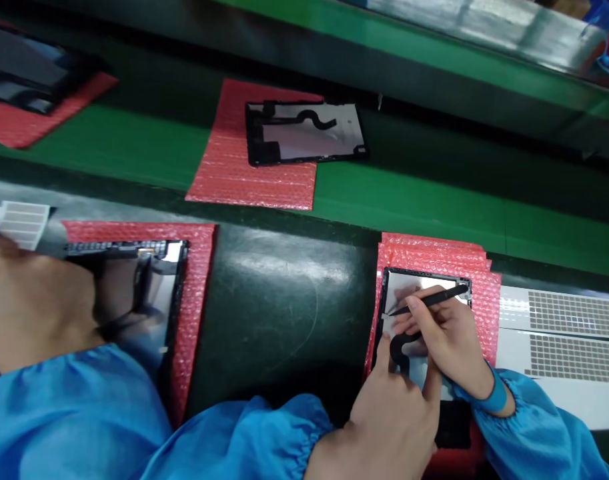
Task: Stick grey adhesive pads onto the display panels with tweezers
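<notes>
My right hand (pixel 451 333): closed on a thin black tool (pixel 437 298), held like a pencil, with a blue band (pixel 495 397) around my wrist.
Tool tip: at the left edge of the panel, by a small pale bit (pixel 385 316); I can't tell if they touch.
My left hand (pixel 384 423): open, nothing in its grip, pointing finger on the panel's left side, thumb held apart.
Shiny panel (pixel 403 279): under both my hands, black edge around it, with a bendy black ribbon (pixel 398 353) next to my pointing finger.
Under the panel: a pile of red bubbly sheets (pixel 485 300) on the dark worktop (pixel 264 313).
Right of my hands: white sticker sheets (pixel 571 317) with rows of little grey squares, too small to read.
Farther back: another panel (pixel 294 143), partly on a red sheet (pixel 219 167); its faint marks are too tiny to read.
Far left: another person's blurry hand (pixel 39 300) beside one more panel (pixel 157 293).
</notes>
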